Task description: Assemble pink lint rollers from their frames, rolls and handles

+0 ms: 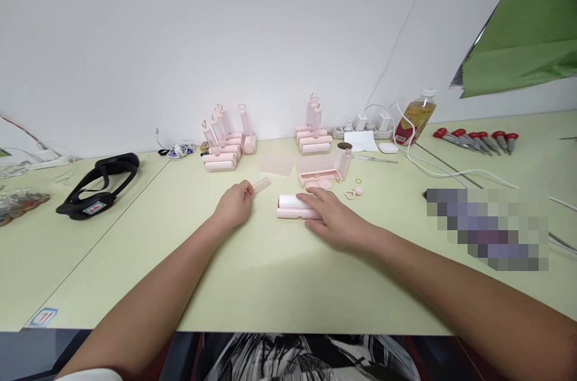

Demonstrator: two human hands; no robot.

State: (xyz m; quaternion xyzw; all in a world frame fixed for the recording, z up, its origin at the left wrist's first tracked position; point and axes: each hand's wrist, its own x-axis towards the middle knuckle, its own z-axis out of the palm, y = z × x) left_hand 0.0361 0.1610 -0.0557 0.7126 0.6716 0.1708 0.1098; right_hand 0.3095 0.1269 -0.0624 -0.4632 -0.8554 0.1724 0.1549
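My left hand (234, 204) is closed in a pinch on a small clear pinkish plastic strip (262, 185), which points away to the right just above the table. My right hand (336, 219) grips the right end of a pink case with a white roll (290, 201) in it, fingers over the top and thumb at the front. The case lies lengthwise on the table, its right end hidden by my hand. Just behind it is an open pink case (321, 176) with a clear lid. A pink heart-shaped loop piece (351, 193) lies right of my fingers.
Similar pink cases with upright clear tubes stand in a left group (220, 158) and a right group (315, 145) by the wall. Tweezers (374, 158), a drink bottle (417, 118), a white cable (433, 169) and red-handled tools (475, 139) are rightward. A black headset (97, 188) lies left.
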